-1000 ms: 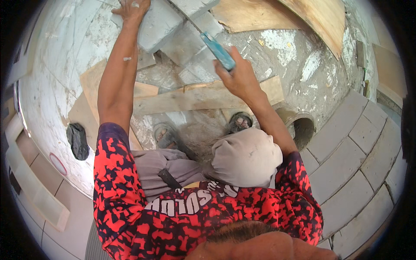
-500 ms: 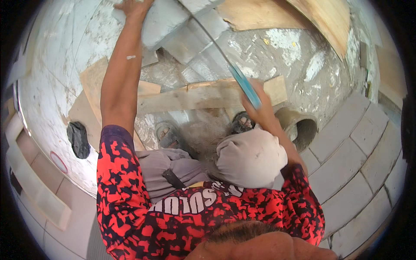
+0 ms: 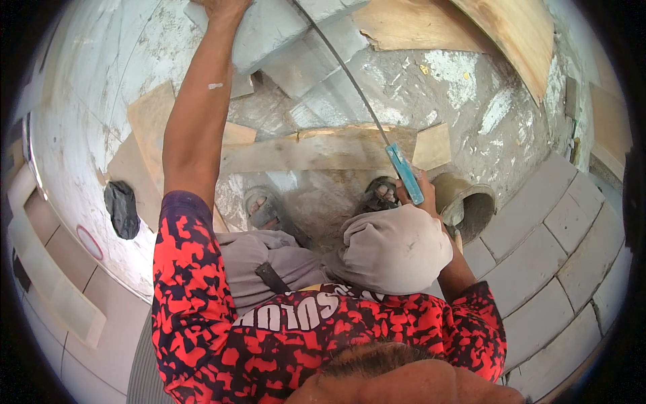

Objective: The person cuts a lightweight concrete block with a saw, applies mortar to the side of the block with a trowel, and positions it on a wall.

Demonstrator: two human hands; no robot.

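Note:
At the top edge my left hand (image 3: 225, 5) rests on a grey block (image 3: 269, 34), mostly cropped, its thumb spread out. My right hand (image 3: 420, 195) is closed round the blue handle (image 3: 404, 172) of a long thin metal blade (image 3: 346, 71), low beside my right knee (image 3: 393, 249); the blade runs up to the block. More grey slabs (image 3: 306, 60) lie under it. A long wooden board (image 3: 269, 155) lies across the floor in front of my sandalled feet (image 3: 262, 209).
Curved plywood sheets (image 3: 511, 40) lie upper right. An open pipe-like cylinder (image 3: 478, 198) is beside my right hand, with grey tiles (image 3: 531, 262) beyond. A black crumpled bag (image 3: 121, 209) lies left, near a pale frame (image 3: 60, 276). Dirty floor (image 3: 464, 114) shows between.
My right hand has drawn the blue-handled blade down and to the right, toward my knee. My left hand stays at the block, shifted slightly right and up in the view.

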